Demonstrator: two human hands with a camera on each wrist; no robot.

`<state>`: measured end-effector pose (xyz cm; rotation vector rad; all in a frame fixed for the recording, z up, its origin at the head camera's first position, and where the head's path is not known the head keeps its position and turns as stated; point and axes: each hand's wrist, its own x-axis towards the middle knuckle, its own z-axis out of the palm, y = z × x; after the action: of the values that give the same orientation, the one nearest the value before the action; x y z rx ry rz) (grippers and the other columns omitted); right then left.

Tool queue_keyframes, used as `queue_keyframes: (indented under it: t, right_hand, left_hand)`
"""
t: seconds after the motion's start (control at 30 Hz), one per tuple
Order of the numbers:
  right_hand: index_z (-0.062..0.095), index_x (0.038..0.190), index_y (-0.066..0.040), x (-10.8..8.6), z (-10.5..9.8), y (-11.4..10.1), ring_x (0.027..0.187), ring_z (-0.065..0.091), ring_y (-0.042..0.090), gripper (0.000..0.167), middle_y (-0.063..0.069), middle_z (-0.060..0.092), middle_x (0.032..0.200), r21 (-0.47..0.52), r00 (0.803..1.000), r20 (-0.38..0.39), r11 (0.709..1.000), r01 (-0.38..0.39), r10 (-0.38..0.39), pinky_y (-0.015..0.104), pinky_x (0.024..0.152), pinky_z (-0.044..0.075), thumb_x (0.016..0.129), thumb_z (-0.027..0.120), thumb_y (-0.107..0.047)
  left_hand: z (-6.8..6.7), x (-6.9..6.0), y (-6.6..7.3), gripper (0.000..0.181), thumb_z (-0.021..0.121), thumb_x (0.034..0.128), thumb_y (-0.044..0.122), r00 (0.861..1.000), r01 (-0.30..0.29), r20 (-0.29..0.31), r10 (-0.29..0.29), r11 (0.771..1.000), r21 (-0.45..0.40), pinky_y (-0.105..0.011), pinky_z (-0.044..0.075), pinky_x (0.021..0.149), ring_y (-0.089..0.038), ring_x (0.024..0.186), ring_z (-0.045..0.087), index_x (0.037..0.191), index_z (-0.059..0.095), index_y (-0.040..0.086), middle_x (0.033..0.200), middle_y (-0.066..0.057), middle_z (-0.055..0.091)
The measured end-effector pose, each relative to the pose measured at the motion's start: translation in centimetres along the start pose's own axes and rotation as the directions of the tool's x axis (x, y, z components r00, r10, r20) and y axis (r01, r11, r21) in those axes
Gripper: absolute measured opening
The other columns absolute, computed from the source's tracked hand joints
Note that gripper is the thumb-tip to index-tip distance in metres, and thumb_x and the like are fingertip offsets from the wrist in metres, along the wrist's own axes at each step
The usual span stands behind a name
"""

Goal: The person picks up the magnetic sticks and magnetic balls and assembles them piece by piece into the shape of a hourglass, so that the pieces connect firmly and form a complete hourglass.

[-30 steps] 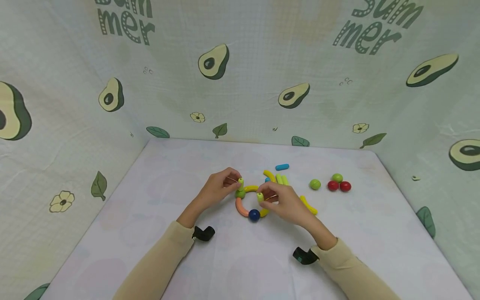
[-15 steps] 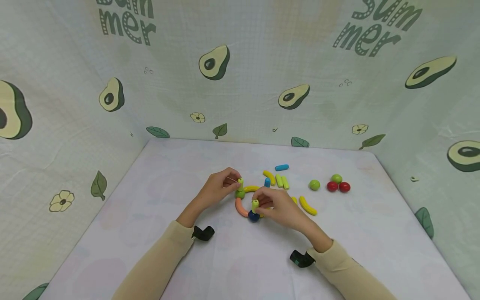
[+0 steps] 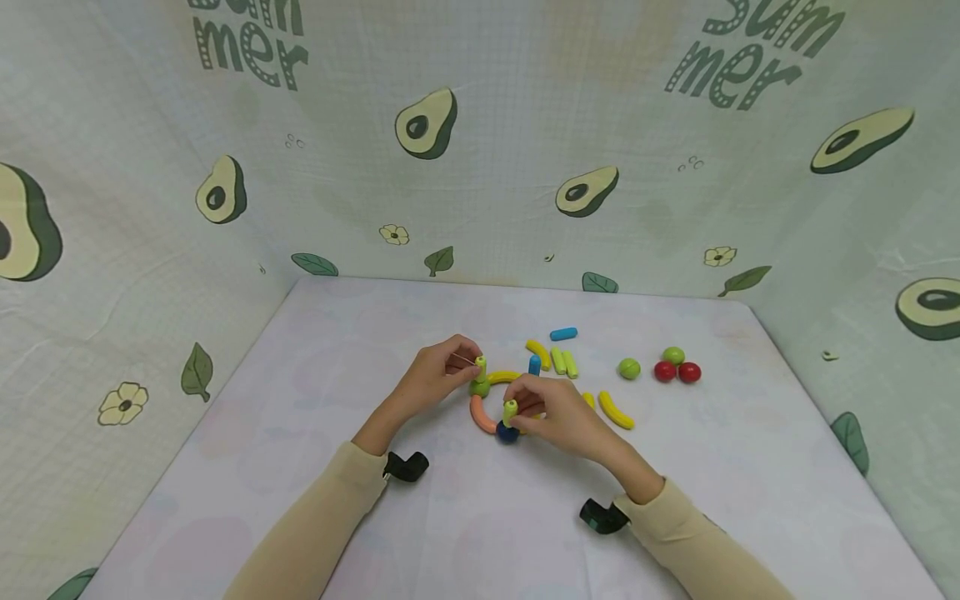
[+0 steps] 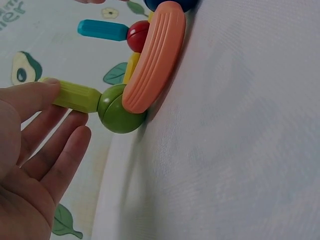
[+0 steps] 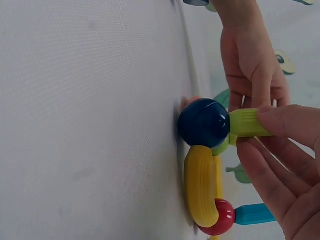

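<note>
My left hand [image 3: 438,373] pinches a lime-green magnetic rod [image 4: 75,96] that stands upright on a green ball [image 4: 120,112]. Near it, my right hand [image 3: 558,412] pinches a second lime-green rod [image 5: 245,123], whose end touches the dark blue ball [image 5: 202,125]. An orange curved rod [image 4: 157,57] joins the green and dark blue balls. From the dark blue ball a yellow curved rod [image 5: 200,182] runs to a red ball [image 5: 220,217], which bears an upright blue rod [image 5: 254,214]. These pieces form a ring on the table, partly hidden by my right hand.
Behind and right of the ring lie loose yellow curved rods [image 3: 616,411], lime-green rods [image 3: 558,361] and a blue rod [image 3: 564,334]. Farther right are red balls [image 3: 665,372] and green balls [image 3: 629,369]. Patterned cloth walls [image 3: 502,233] enclose the table.
My right hand has moved left and slightly nearer, bringing its lime-green rod onto the dark blue ball. The left hand has stayed in place on its rod.
</note>
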<state>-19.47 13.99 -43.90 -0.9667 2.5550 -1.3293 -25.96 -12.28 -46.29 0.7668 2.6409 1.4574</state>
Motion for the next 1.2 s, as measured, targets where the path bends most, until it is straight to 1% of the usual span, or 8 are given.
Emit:
queue_keyframes:
  t: [0.17, 0.33, 0.47, 0.63, 0.77, 0.87, 1.0, 1.2]
  right_hand:
    - [0.068, 0.111, -0.012, 0.0, 0.0, 0.0, 0.097, 0.074, 0.014, 0.026, -0.003, 0.073, 0.104, -0.003, 1.000, 0.000, 1.000, 0.002, -0.002, 0.027, 0.086, 0.062, 0.092, 0.083, -0.004]
    - [0.069, 0.117, -0.012, -0.1, -0.7, -0.2, 0.098, 0.074, 0.014, 0.030, -0.002, 0.074, 0.109, -0.024, 1.000, 0.015, 1.000, -0.001, 0.001, 0.033, 0.088, 0.063, 0.092, 0.083, -0.006]
    - [0.070, 0.121, -0.011, -0.4, -2.4, -0.2, 0.100, 0.073, 0.016, 0.031, 0.003, 0.075, 0.114, -0.069, 1.000, -0.003, 0.998, -0.012, 0.012, 0.037, 0.090, 0.063, 0.093, 0.083, -0.007]
    - [0.071, 0.122, -0.007, -0.9, -5.8, 1.2, 0.103, 0.074, 0.024, 0.032, 0.011, 0.075, 0.117, -0.141, 0.994, -0.101, 0.989, -0.044, 0.030, 0.042, 0.091, 0.063, 0.093, 0.083, -0.008]
    - [0.070, 0.124, -0.007, -1.5, -8.5, 3.2, 0.107, 0.073, 0.031, 0.035, 0.014, 0.073, 0.121, -0.200, 0.977, -0.192, 0.971, -0.134, 0.095, 0.049, 0.093, 0.062, 0.092, 0.084, -0.007]
    - [0.069, 0.126, -0.005, -2.0, -10.1, 4.8, 0.112, 0.071, 0.037, 0.036, 0.017, 0.072, 0.125, -0.237, 0.961, -0.233, 0.949, -0.206, 0.151, 0.054, 0.095, 0.060, 0.092, 0.083, -0.005]
    - [0.069, 0.128, -0.004, -2.8, -11.6, 6.4, 0.117, 0.067, 0.042, 0.037, 0.020, 0.070, 0.129, -0.292, 0.947, -0.253, 0.917, -0.272, 0.200, 0.057, 0.095, 0.060, 0.093, 0.082, -0.004]
    - [0.070, 0.128, -0.001, -3.5, -12.4, 8.1, 0.118, 0.064, 0.043, 0.038, 0.021, 0.068, 0.129, -0.374, 0.939, -0.249, 0.871, -0.317, 0.235, 0.056, 0.092, 0.059, 0.092, 0.081, -0.004]
  left_hand:
    - [0.0, 0.0, -0.1, 0.022, 0.076, 0.1002, 0.018, 1.000, -0.004, 0.000, 0.004, 1.000, -0.005, -0.028, 0.060, 0.093, -0.012, 0.105, 0.072, 0.119, 0.066, 0.018, 0.113, 0.004, 0.072]
    - [0.1, 0.0, -0.1, 0.021, 0.076, 0.1003, 0.018, 1.000, -0.008, -0.005, 0.008, 1.000, 0.007, -0.030, 0.060, 0.093, -0.012, 0.104, 0.072, 0.119, 0.066, 0.018, 0.113, 0.004, 0.072]
    - [0.1, 0.0, -0.1, 0.021, 0.076, 0.1002, 0.018, 1.000, -0.003, -0.006, 0.003, 1.000, 0.009, -0.030, 0.060, 0.093, -0.012, 0.105, 0.072, 0.119, 0.066, 0.018, 0.113, 0.004, 0.073]
    - [0.1, 0.0, -0.1, 0.022, 0.076, 0.1002, 0.017, 1.000, 0.005, -0.005, -0.005, 1.000, 0.009, -0.030, 0.060, 0.093, -0.012, 0.105, 0.072, 0.119, 0.066, 0.019, 0.113, 0.004, 0.073]
    - [0.1, 0.0, -0.2, 0.022, 0.076, 0.1002, 0.016, 1.000, 0.003, -0.005, -0.003, 1.000, 0.011, -0.030, 0.060, 0.093, -0.013, 0.105, 0.072, 0.120, 0.066, 0.018, 0.113, 0.003, 0.073]
    - [0.0, 0.0, -0.2, 0.022, 0.077, 0.1001, 0.016, 1.000, 0.001, -0.008, -0.001, 1.000, 0.008, -0.031, 0.060, 0.093, -0.013, 0.105, 0.072, 0.120, 0.067, 0.018, 0.113, 0.003, 0.073]
    - [0.0, -0.1, -0.1, 0.022, 0.076, 0.1003, 0.017, 1.000, 0.002, -0.011, -0.002, 1.000, 0.011, -0.030, 0.060, 0.093, -0.012, 0.105, 0.072, 0.120, 0.066, 0.018, 0.113, 0.004, 0.073]
    - [0.0, 0.0, -0.2, 0.023, 0.077, 0.0999, 0.016, 1.000, -0.006, -0.011, 0.006, 1.000, 0.003, -0.031, 0.060, 0.093, -0.013, 0.105, 0.072, 0.121, 0.067, 0.018, 0.114, 0.002, 0.073]
